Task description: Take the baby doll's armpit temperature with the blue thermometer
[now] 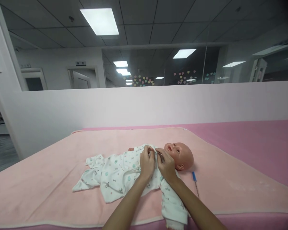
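Note:
A baby doll (183, 155) lies on its back, its head to the right and its legs to the left. It wears a white baby romper (114, 172) with a small green and grey print. At the chest just below the doll's chin, my left hand (147, 163) pinches the romper's front edge. Close beside it, my right hand (166, 164) pinches the fabric by the collar. My fingers hide whatever small fastening may be there. The near sleeve (172, 201) stretches toward me under my right forearm.
A pink blanket (50, 179) spreads beneath the doll over a darker pink padded surface (249, 143). A blue-capped pen (194, 177) lies near the doll's head. Behind stands a low white wall (158, 105) with glass panels above it.

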A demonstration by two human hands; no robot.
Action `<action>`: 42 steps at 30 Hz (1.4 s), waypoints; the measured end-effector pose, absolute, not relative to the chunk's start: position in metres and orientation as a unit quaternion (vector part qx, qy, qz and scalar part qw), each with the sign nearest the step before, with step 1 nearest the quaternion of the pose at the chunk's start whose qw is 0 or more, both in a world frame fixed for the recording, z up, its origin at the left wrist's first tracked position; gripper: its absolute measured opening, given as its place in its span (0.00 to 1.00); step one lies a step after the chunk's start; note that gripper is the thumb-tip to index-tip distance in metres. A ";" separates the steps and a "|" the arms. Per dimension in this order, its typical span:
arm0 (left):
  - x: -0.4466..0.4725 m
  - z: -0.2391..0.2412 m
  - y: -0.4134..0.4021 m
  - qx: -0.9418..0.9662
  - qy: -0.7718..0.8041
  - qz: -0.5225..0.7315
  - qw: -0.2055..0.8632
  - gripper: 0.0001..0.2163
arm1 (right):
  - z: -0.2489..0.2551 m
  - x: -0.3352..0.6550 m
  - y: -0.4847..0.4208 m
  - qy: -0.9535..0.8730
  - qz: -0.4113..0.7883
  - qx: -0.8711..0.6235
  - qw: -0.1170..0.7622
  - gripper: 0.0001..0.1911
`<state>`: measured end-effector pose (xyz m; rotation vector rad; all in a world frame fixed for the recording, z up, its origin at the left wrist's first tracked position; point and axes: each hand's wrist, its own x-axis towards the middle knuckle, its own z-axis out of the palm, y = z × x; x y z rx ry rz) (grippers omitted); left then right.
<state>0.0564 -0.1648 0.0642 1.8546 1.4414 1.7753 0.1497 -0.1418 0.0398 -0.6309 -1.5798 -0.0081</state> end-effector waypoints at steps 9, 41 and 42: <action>0.058 0.071 -0.167 0.678 0.508 0.529 0.048 0.08 | 0.045 0.152 -0.147 -0.654 -0.057 -0.287 0.698 0.09; 0.006 0.081 -0.191 0.775 0.477 0.413 0.044 0.06 | 0.056 0.153 -0.160 -0.738 -0.076 -0.281 0.609 0.12; 0.008 0.080 -0.192 0.777 0.483 0.403 0.023 0.06 | 0.056 0.153 -0.161 -0.760 -0.076 -0.277 0.583 0.11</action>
